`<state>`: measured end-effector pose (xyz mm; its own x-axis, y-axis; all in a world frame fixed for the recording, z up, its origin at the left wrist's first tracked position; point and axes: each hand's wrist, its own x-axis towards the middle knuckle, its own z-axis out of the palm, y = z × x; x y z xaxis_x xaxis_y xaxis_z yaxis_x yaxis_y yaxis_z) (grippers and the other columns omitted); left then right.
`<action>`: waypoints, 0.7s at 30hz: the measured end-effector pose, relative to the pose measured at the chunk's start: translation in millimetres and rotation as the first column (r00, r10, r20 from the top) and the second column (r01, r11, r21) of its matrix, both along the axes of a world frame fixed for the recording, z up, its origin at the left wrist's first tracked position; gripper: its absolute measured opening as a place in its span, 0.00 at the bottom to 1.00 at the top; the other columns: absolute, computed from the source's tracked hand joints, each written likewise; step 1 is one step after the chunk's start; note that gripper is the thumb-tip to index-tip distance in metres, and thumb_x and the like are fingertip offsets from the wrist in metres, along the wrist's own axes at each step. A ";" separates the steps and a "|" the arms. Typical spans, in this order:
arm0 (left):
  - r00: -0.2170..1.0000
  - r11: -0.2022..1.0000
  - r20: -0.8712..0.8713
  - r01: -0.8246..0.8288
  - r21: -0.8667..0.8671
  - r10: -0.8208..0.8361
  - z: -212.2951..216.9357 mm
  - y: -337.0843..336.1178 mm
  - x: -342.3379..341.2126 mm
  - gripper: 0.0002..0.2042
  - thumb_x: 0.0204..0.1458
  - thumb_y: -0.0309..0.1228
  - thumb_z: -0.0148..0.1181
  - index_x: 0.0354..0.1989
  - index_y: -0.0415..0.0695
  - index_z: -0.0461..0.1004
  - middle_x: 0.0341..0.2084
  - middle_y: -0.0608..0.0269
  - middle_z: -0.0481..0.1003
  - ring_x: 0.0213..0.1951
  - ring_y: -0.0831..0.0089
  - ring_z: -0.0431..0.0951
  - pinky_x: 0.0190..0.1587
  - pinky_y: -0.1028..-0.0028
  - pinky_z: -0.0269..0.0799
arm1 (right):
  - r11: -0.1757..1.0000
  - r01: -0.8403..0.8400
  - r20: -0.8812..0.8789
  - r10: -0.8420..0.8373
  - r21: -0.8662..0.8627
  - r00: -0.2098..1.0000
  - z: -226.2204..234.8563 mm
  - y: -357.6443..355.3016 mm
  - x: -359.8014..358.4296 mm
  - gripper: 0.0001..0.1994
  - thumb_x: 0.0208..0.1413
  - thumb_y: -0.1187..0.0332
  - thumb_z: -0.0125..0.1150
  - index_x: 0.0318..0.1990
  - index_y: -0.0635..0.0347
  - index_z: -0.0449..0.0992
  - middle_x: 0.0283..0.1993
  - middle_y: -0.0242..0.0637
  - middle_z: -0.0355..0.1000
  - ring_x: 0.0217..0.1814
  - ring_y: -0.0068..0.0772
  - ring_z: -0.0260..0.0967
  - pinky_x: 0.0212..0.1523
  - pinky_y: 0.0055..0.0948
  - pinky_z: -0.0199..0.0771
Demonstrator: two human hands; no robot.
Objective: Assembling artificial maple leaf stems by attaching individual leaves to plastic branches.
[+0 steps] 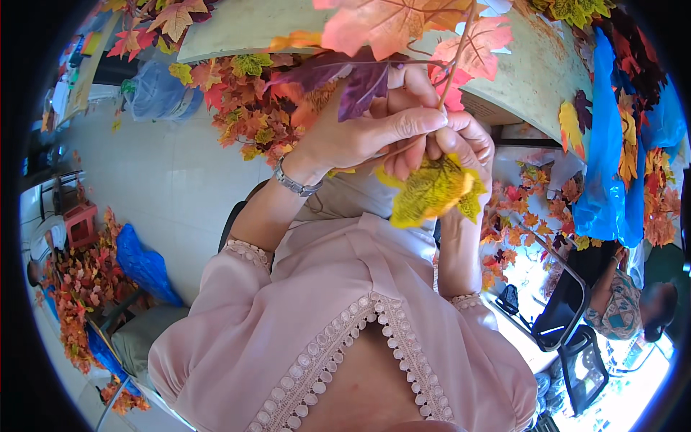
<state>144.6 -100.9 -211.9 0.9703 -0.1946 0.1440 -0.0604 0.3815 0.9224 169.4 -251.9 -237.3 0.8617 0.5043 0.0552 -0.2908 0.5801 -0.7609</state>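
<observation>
Both my hands are raised together at the table's near edge, pinching the thin brown stem (456, 65) of an artificial maple leaf branch. My left hand (353, 137), with a metal watch (294, 180) on its wrist, presses the stem between thumb and fingers. Close against it, my right hand (471, 140) closes its fingertips on the same spot. A yellow-green leaf (425, 191) hangs below the fingers, partly covering my right hand. Over the back of my left hand lies a dark purple leaf (365, 86). Large orange-pink leaves (381, 29) spread above, toward the table.
Piles of autumn-coloured leaves (248, 93) spill over the pale tabletop (230, 37). Blue plastic bags (601, 165) hang at the right. A red stool (80, 225) and a leaf heap (83, 288) stand left. Another person (619, 302) sits far right beside a black chair (581, 371).
</observation>
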 end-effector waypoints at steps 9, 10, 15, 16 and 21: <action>0.998 0.997 -0.004 0.070 -0.023 -0.070 -3.1 -0.3 0.3 0.05 0.53 0.27 0.48 0.34 0.39 0.62 0.15 0.59 0.70 0.11 0.78 0.68 0.11 0.83 0.61 | 1.000 -0.014 0.003 0.014 -0.012 1.000 -11.1 3.9 3.3 0.11 0.53 0.67 0.50 0.24 0.67 0.64 0.14 0.44 0.62 0.13 0.41 0.64 0.14 0.40 0.69; 0.997 0.997 -0.007 0.071 -0.023 -0.071 -0.5 -0.7 0.5 0.05 0.53 0.27 0.48 0.34 0.39 0.62 0.15 0.59 0.70 0.11 0.78 0.68 0.11 0.83 0.61 | 1.000 -0.020 0.031 0.020 -0.006 0.999 -13.8 3.1 5.7 0.11 0.53 0.67 0.50 0.25 0.67 0.64 0.14 0.44 0.61 0.13 0.42 0.64 0.14 0.40 0.69; 0.976 0.983 -0.150 0.141 -0.115 -0.158 7.6 4.7 1.6 0.11 0.57 0.33 0.40 0.41 0.39 0.61 0.16 0.56 0.70 0.12 0.75 0.70 0.13 0.81 0.67 | 0.999 -0.007 0.078 0.004 0.035 0.997 -2.9 -0.6 14.8 0.05 0.50 0.74 0.54 0.33 0.67 0.71 0.23 0.33 0.66 0.23 0.18 0.61 0.24 0.16 0.60; 0.976 0.989 -0.158 0.140 -0.056 -0.147 10.3 7.6 -0.3 0.14 0.58 0.35 0.36 0.46 0.38 0.59 0.18 0.54 0.71 0.13 0.74 0.72 0.14 0.81 0.68 | 1.000 0.016 0.085 -0.017 0.014 0.996 -0.5 -2.4 17.9 0.06 0.50 0.74 0.54 0.33 0.67 0.71 0.23 0.33 0.66 0.23 0.18 0.60 0.24 0.16 0.59; 0.971 0.993 -0.211 0.115 -0.019 -0.117 2.6 19.6 -12.2 0.16 0.58 0.35 0.37 0.47 0.35 0.61 0.23 0.51 0.74 0.22 0.70 0.76 0.24 0.78 0.73 | 0.996 0.069 0.125 -0.075 0.053 0.989 0.8 -4.2 26.8 0.06 0.49 0.73 0.55 0.33 0.67 0.71 0.22 0.34 0.64 0.23 0.20 0.60 0.24 0.17 0.59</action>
